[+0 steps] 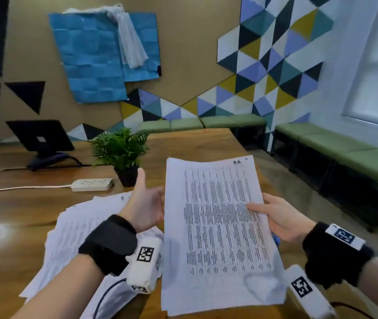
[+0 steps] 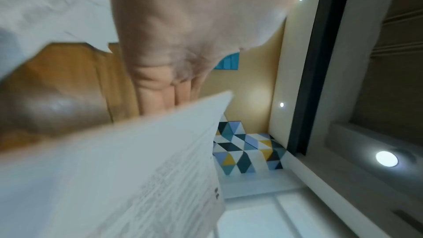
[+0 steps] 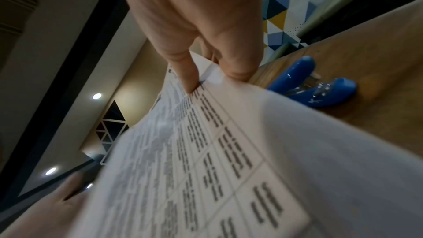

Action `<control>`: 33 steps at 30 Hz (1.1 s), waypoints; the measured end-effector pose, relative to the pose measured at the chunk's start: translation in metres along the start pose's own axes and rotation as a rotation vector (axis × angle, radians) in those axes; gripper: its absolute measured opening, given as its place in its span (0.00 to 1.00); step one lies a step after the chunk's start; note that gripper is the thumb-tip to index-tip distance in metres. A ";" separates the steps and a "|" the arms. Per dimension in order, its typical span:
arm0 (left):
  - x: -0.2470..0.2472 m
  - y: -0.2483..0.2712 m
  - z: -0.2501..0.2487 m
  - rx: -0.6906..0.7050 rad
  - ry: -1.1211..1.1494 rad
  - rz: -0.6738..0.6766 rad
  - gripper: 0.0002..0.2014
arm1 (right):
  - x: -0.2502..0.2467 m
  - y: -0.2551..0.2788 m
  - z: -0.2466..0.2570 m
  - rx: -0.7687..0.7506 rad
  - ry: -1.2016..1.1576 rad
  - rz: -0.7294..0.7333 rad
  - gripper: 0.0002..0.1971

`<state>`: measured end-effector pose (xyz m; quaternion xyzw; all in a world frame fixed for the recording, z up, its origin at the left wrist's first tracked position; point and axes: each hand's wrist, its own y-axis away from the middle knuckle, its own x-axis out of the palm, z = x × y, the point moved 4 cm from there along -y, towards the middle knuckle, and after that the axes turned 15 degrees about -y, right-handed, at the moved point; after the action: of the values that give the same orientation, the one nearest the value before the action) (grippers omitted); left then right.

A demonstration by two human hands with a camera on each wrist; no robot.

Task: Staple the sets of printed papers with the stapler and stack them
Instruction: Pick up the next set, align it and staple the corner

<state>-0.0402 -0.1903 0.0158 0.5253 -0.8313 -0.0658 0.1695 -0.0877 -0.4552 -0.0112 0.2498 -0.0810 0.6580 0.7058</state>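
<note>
Head view: right hand [image 1: 282, 217] grip pinches a thin printed paper set [image 1: 220, 231]; left hand [image 1: 145, 203] grip spread flat.

I can read no text here. The printed sheet [image 1: 220, 226] carries rows of small table print, too blurred to make out, and the wrist tags [image 1: 146, 253] show only black-and-white square code patterns, no letters.

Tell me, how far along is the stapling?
Early, it seems. No stapled stack shows. In hand: the right hand pinches one set by its edge, the left hand open against the other edge. Left: the stapler lies untouched on the table, and a loose pile waits.
</note>
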 end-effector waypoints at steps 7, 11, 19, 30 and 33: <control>0.004 0.004 0.009 0.135 -0.573 -0.163 0.16 | 0.013 0.004 -0.003 0.003 0.051 0.083 0.16; 0.017 0.018 -0.035 0.473 -0.538 -0.377 0.22 | 0.028 0.002 0.041 -0.232 -0.059 0.089 0.17; 0.048 0.025 -0.030 0.747 -0.635 -0.560 0.12 | 0.050 0.001 0.042 -0.417 0.071 0.054 0.22; 0.022 -0.004 -0.027 0.627 -0.436 -0.566 0.07 | 0.061 -0.013 0.050 -0.474 0.036 -0.101 0.13; 0.024 -0.005 -0.024 0.650 -0.471 -0.550 0.11 | 0.058 -0.013 0.048 -0.458 0.100 -0.068 0.14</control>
<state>-0.0364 -0.2125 0.0418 0.7220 -0.6549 0.0377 -0.2198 -0.0581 -0.4257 0.0525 0.0532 -0.1847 0.6097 0.7690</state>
